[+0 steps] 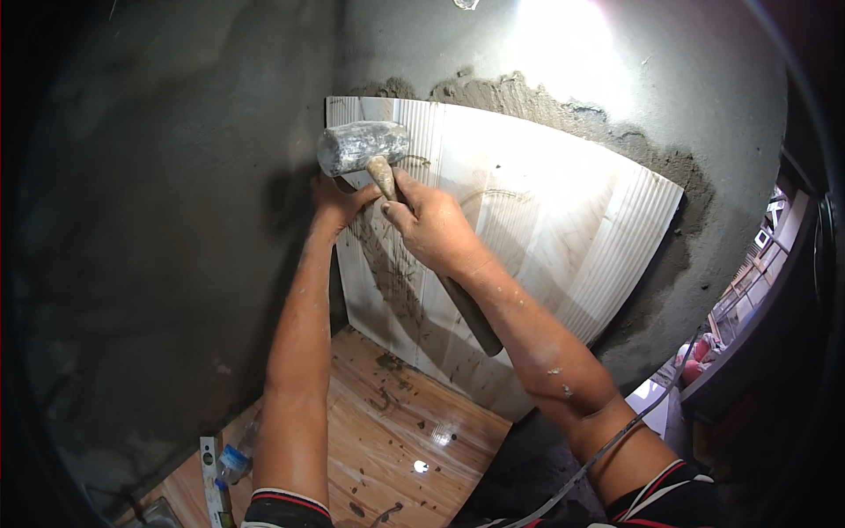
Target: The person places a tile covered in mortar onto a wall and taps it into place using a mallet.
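Observation:
My right hand [440,227] is wrapped around the handle of a rubber mallet [363,148]. The mallet's dark head, smeared with whitish dust, is over the upper left part of a large wall tile [528,220]. That tile is white and beige with ribbed bands and smears of wet mortar. At the tile's left edge, by the corner, my left hand [337,204] is spread with its thumb reaching over the tile face. The mallet head hides part of its fingers.
Grey mortar [528,97] shows along the tile's top and right edges. Below lies a glossy wood-patterned tile surface [396,440] with mortar crumbs. A spirit level [211,480] and a plastic bottle [232,461] are at lower left. A cable [607,449] crosses near my right forearm.

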The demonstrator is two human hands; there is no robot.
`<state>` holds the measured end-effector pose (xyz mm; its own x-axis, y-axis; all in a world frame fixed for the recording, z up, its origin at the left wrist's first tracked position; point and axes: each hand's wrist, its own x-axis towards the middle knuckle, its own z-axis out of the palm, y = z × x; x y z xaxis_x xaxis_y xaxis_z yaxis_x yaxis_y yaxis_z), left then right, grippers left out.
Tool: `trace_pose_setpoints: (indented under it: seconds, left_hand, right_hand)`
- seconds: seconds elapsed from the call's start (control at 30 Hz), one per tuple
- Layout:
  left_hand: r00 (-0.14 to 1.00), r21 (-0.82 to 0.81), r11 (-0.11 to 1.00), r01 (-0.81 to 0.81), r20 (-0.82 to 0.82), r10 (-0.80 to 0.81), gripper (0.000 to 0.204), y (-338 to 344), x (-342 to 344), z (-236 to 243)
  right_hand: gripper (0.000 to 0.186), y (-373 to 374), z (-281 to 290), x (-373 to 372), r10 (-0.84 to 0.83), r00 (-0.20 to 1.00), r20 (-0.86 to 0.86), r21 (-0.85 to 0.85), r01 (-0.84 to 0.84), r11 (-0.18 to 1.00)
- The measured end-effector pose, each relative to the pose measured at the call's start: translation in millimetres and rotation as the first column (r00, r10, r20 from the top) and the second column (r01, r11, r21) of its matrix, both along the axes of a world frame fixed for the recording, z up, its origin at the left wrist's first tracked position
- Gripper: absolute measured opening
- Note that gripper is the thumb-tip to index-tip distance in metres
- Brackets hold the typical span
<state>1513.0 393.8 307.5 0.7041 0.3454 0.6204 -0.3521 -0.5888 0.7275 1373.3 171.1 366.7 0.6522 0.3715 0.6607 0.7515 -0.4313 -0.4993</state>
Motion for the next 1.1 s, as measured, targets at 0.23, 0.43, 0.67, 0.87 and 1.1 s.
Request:
trace_pose_setpoints:
  seconds: [0.23, 0.43, 0.67, 0.87, 1.1]
  left_hand:
    - [0.997, -0.029, 0.998, 0.052, -0.06, -0.054, 0.144, -4, 9, -3]
    - [1.0, -0.06, 0.998, -0.014, 0.004, 0.014, 0.135, 0, 5, -5]
    - [0.991, -0.018, 0.991, 0.135, -0.014, -0.136, 0.124, 4, -1, 0]
    - [0.882, 0.009, 0.882, 0.471, -0.031, -0.471, 0.117, 23, 0, -2]
    - [0.939, -0.13, 0.977, 0.167, -0.281, -0.198, 0.147, -14, -25, -6]
  right_hand:
    - [0.053, -17, -5, 2, -0.021, 0.998, -0.062, 0.033, 0.023, 0.999]
    - [0.049, -23, -7, 2, -0.04, 0.995, -0.088, 0.017, 0.042, 0.999]
    - [0.05, -27, -17, -7, 0.05, 0.998, -0.035, 0.129, -0.046, 0.991]
    - [0.054, -58, -62, -43, 0.184, 0.976, -0.116, 0.261, -0.149, 0.954]
    - [0.056, -122, -186, -105, 0.158, 0.9, -0.407, 0.149, -0.106, 0.983]
